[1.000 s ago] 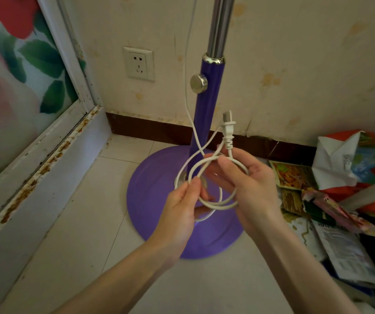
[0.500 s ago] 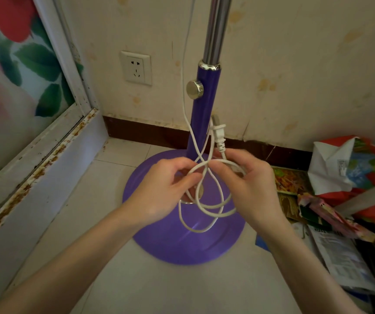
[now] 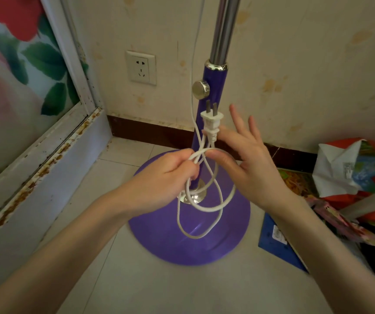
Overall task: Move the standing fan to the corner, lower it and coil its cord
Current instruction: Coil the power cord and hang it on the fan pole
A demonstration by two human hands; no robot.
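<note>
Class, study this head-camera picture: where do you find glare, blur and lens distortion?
Head view: glare streaks the chrome pole, the knob and the purple base; the base's near rim and the right hand look slightly smeared; the door frame leans and bows toward the edge, wide-angle distortion; light is dim and warm.

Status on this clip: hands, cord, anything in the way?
Left hand shut on cord loops. Right hand pinching below plug, fingers spread. Litter right of fan base.
</note>
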